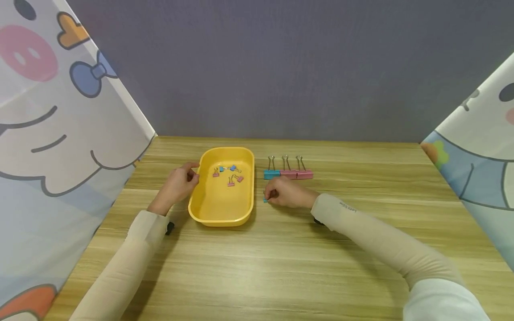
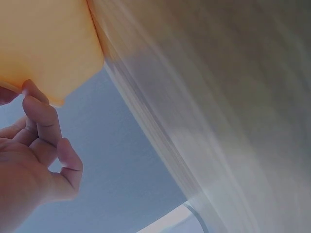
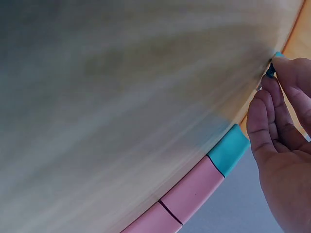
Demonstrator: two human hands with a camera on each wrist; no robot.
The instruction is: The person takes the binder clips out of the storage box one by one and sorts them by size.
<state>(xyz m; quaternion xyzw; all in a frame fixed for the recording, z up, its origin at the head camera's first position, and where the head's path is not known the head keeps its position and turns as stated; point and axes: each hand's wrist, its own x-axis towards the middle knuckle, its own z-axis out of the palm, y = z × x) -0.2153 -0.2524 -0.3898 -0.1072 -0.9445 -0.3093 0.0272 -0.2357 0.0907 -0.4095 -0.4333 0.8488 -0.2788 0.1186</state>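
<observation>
A small blue binder clip (image 3: 271, 70) is pinched between the thumb and fingers of my right hand (image 1: 290, 192), low over the wooden table just right of the yellow tray (image 1: 220, 222). My left hand (image 1: 179, 183) holds the tray's left rim with thumb and fingertips, the other fingers bent loosely. Inside the tray lie several small binder clips, among them a pink clip (image 1: 216, 173) and a blue clip (image 1: 233, 168). Behind my right hand, a large blue binder clip (image 1: 271, 174) and two large pink binder clips (image 1: 296, 174) stand side by side in a row, handles up.
The wooden table (image 1: 257, 276) extends to a grey panel (image 1: 281, 71) at the back. Printed cartoon cloth (image 1: 48, 147) hangs along the left side, with a similar cloth (image 1: 486, 156) on the right.
</observation>
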